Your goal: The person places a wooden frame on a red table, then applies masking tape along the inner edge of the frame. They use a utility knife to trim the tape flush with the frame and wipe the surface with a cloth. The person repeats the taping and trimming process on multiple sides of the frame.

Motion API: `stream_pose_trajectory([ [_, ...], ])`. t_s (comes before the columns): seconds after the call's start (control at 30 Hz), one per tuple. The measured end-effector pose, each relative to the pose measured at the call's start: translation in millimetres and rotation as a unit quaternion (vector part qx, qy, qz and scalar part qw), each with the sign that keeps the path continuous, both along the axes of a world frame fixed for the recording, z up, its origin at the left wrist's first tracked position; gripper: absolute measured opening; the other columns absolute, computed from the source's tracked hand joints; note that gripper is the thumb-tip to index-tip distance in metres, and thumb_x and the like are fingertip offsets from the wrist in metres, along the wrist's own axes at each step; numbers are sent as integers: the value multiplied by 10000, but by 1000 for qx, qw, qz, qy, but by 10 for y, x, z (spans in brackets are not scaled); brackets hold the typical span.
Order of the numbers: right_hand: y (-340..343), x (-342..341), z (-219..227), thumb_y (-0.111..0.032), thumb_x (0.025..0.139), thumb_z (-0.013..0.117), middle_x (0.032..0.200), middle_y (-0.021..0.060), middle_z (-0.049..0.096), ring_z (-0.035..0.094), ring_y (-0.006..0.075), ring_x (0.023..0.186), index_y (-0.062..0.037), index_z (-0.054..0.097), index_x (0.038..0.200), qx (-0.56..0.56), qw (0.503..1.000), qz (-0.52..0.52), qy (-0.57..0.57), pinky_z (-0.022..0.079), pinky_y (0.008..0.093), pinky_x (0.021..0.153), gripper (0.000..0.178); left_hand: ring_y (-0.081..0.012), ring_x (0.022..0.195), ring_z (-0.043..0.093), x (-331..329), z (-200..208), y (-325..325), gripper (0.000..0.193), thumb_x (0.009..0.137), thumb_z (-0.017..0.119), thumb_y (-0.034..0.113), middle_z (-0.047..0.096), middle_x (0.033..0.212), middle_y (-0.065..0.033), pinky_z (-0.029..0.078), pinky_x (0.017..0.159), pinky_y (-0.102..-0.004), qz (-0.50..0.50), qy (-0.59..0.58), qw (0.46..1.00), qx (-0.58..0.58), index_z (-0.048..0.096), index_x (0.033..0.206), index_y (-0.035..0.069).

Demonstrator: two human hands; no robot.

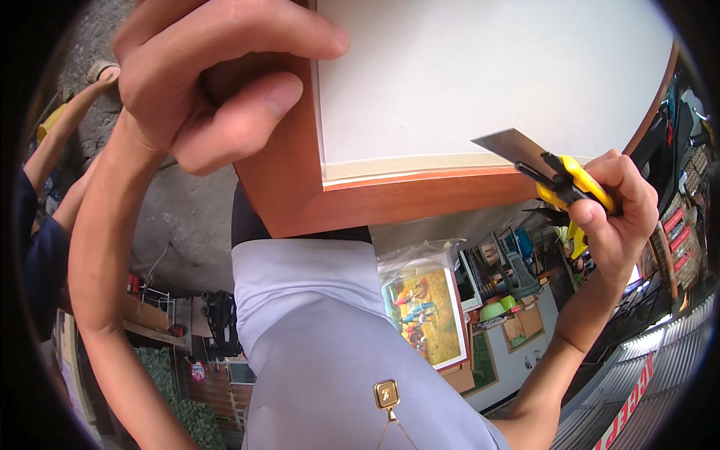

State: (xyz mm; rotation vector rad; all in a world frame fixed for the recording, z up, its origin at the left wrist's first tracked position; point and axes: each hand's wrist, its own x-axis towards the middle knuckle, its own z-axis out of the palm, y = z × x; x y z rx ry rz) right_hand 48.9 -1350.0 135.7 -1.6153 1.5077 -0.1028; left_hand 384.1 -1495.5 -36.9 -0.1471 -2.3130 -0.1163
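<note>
A brown wooden picture frame [382, 201] with a mitred corner surrounds a white panel [480, 75], with a pale strip along the inner edge. Over the frame's left side is my left hand [217, 82]. Its index finger reaches onto the panel edge, and the thumb, set apart from it, lies over the wood. My right hand [619, 206] grips a yellow-handled tool [589, 184] with black parts and a broad flat metal blade [512, 144]; its exact kind is unclear. The blade points left, above the panel's lower edge.
Below the frame, a colourful picture [424, 315] in clear plastic leans near my body. Another person's arms [71, 142] show at the far left. Assorted tools and goods [517, 262] crowd the right. Corrugated metal sheeting [637, 390] stands lower right. Concrete floor [184, 225] shows at left.
</note>
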Motion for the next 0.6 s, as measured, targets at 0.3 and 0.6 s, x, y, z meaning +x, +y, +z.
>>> stream_pose_trajectory([
  [0.3, -254, 162, 166, -146, 758, 705, 1087, 182, 630, 635, 212, 977, 88, 512, 1298, 127, 972, -26, -196, 454, 281, 911, 619, -310, 977, 562, -89, 1109, 665, 245, 763, 652, 268, 689, 856, -108, 443, 829, -433, 96, -127, 912, 377, 678, 904, 69],
  [0.6, -824, 400, 612, -619, 569, 773, 989, 177, 630, 654, 150, 662, 83, 323, 1416, 408, 888, -160, -142, 539, 224, 584, 1188, -202, 811, 574, -455, 1297, 502, 246, 789, 706, 192, 675, 823, -90, 431, 706, -338, -18, -168, 783, 598, 676, 950, 9],
])
